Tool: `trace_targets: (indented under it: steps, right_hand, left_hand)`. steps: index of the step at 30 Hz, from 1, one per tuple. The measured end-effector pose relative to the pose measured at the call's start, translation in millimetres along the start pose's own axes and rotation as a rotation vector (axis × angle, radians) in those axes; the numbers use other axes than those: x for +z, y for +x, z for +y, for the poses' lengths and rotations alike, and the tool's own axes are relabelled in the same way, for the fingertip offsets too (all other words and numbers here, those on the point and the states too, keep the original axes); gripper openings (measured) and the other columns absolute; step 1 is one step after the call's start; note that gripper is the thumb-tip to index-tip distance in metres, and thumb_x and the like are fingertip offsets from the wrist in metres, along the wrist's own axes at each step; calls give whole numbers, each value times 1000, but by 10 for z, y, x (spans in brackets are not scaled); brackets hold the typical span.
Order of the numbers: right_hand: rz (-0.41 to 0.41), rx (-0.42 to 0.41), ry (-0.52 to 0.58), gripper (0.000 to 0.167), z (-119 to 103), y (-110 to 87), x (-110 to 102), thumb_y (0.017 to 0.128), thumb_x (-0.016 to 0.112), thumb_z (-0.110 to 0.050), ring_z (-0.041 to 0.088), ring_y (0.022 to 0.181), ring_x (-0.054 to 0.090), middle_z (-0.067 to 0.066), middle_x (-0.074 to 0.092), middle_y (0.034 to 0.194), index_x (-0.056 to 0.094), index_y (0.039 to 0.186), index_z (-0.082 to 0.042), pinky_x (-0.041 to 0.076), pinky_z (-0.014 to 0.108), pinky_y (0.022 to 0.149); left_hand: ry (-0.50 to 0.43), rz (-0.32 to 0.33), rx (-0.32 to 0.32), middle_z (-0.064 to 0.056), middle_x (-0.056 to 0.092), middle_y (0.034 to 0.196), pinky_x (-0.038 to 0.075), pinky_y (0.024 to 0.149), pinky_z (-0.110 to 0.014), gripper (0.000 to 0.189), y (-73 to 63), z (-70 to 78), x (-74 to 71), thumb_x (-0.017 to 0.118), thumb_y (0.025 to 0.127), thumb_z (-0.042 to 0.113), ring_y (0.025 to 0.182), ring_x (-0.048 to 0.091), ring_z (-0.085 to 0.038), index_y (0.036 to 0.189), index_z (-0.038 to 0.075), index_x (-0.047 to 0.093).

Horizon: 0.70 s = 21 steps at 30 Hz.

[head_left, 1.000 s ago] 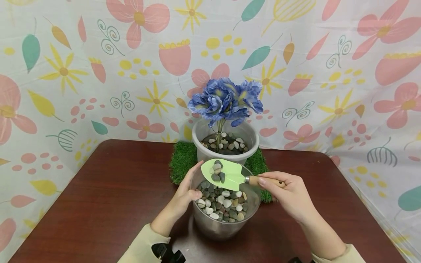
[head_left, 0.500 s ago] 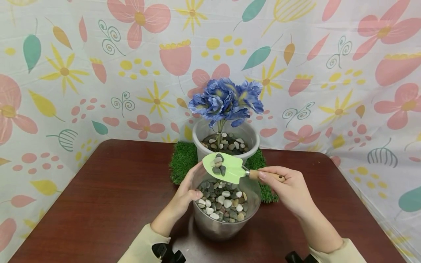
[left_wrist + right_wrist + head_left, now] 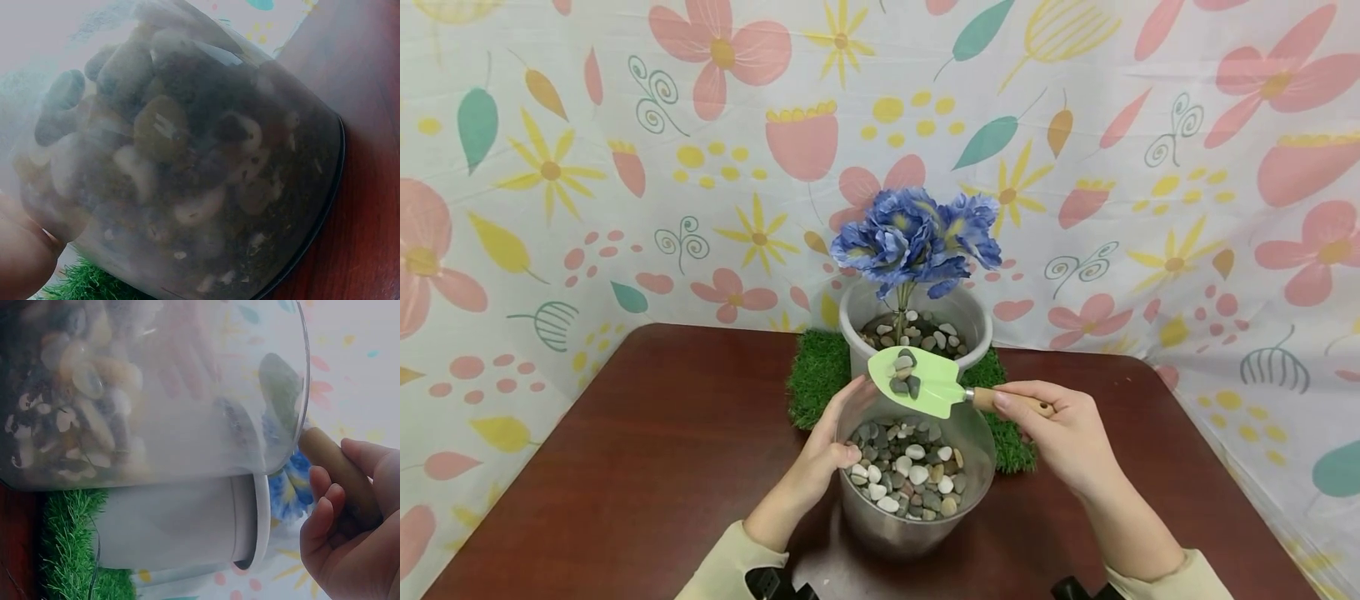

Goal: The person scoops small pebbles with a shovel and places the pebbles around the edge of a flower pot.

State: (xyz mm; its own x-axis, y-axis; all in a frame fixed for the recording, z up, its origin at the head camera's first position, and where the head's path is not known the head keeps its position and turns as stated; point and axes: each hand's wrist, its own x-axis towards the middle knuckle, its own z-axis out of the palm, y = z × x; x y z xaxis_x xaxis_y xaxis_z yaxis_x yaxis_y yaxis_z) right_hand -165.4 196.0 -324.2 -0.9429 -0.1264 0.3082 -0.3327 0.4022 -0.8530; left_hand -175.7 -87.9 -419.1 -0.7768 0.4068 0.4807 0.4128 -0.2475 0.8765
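Note:
My right hand (image 3: pixel 1063 425) grips the wooden handle of a light green trowel (image 3: pixel 938 387). Several grey and tan pebbles (image 3: pixel 904 383) lie on its blade, which is held above the far rim of a clear plastic bucket (image 3: pixel 898 533). More pebbles, white, grey and brown, fill the bucket's lower part. On the bucket's left side, my left hand (image 3: pixel 820 446) holds the rim with the thumb over the edge; its fingers run along the outer wall. Through the hazy wall, the left wrist view shows pebbles and dark material (image 3: pixel 206 156).
Just behind the bucket stands a white pot (image 3: pixel 977 312) with blue artificial flowers (image 3: pixel 910 233), its dark fill topped with pebbles. Under it lies a green turf mat (image 3: pixel 816 375). The reddish-brown table (image 3: pixel 685 442) ends at a flower-printed cloth backdrop (image 3: pixel 715 175).
My right hand has lifted the loaded trowel slightly and moved it away from me, toward the white pot. The left hand keeps its place on the bucket. The head view has tilted up a little.

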Motion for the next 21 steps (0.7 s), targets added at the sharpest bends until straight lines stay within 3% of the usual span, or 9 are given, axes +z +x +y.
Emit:
trace_targets:
  steps: [2,4,9,15,21]
  right_hand:
    - [-7,7,-3,23,-2,1,1,89,64,-20,3,62,56,-15,74,86,72,103,-3,46,24,53]
    - [4,19,-18,24,-1,2,2,88,64,-21,3,60,54,-15,74,84,72,103,-3,46,24,52]
    - [40,56,-25,24,0,-4,11,87,66,-21,6,51,48,-15,71,74,72,100,-1,42,26,46]
    - [42,57,-16,25,-8,-6,5,87,66,-21,11,51,47,-13,71,74,72,101,-1,41,28,46]
    - [61,50,2,24,-4,10,-5,87,66,-18,7,53,50,-16,71,75,71,100,1,42,26,47]
  left_hand:
    - [6,-1,13,-30,22,150,26,107,-24,80,-1,0,-5,45,78,12,141,22,-37,150,0,12]
    - [7,1,14,-30,22,151,23,111,-24,81,-1,-1,-10,45,78,12,141,22,-38,150,1,12]
    - [-2,1,6,-29,21,152,22,111,-24,80,-22,-9,-18,46,79,13,141,20,-38,150,2,12]
    - [-13,7,4,-30,21,151,22,112,-26,80,-28,-18,-7,48,80,13,142,21,-37,150,1,11]
    - [-11,5,6,-29,20,152,22,113,-28,80,-13,0,3,46,79,11,142,22,-37,150,1,11]
